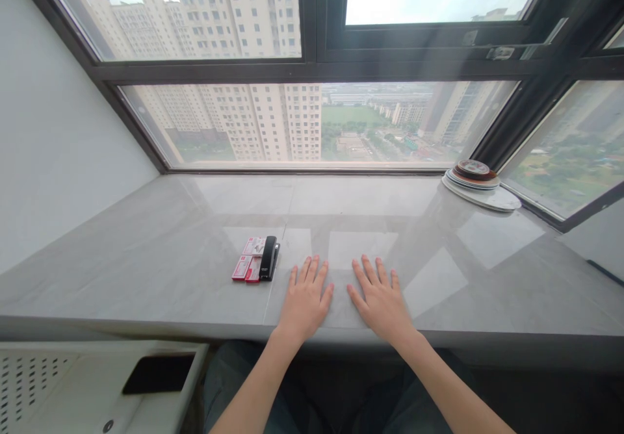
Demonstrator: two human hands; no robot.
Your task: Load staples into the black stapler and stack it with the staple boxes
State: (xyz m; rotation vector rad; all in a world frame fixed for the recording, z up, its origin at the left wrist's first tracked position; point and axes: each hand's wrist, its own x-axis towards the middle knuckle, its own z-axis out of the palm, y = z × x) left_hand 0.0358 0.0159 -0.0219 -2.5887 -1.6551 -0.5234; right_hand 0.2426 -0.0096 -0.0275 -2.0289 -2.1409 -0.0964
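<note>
Both hands seen palm down on the glossy grey, marble-patterned counter (146, 245), fingers fanned wide, nothing gripped; the left hand (306, 297) is placed nearer the small items, the right hand (381, 296) is set apart from it, with bare surface between.

Left of the left hand, a black, elongated stapler (268, 258) is laid lengthwise along the right side of small, flat red-and-white boxes (240, 268); whether it is merely butted against them or slightly propped on their edges cannot be told; box contents are hidden.

Risks, as judged: the stapler could be knocked by a sideways sweep of the left hand, and the boxes pushed out of line with it, since the group is packed tight; sliding would be made easier by the smooth surface; if a box were lifted by one end, its contents might be spilled, should it be loosely closed; a finger could be pinched if the stapler were taken up near its mouth; anything dragged too far toward the body could be lost over the front edge.

Far right corner: a stack of round, plate-like discs (470, 177), unevenly layered; toppling judged possible only if bumped, both hands being well apart from it.
</note>
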